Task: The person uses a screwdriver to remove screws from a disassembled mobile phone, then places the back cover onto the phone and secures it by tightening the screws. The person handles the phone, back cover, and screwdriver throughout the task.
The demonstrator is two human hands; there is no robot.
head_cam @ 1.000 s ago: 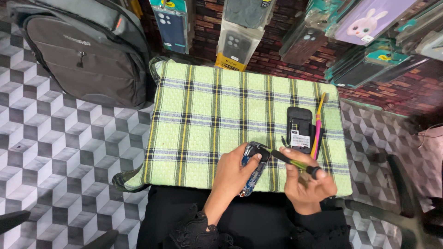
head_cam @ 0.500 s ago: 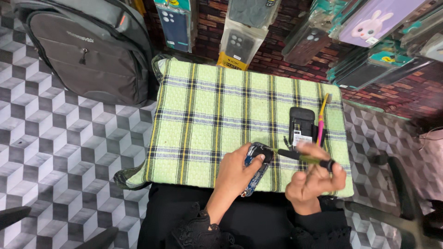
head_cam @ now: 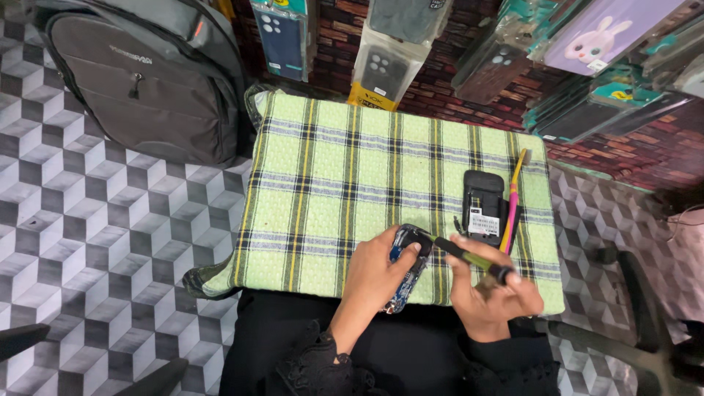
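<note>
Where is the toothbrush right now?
In the head view, the toothbrush lies on the right side of the green plaid cloth, alongside the black phone part, just beyond the right hand.

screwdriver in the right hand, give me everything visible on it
The screwdriver is slim, with a yellow-green handle, a black cap at its rear end and a dark shaft. It lies slanted, tip pointing up-left onto the top end of the opened phone. The right hand grips the handle; the left hand holds the phone over the checked cloth.
</note>
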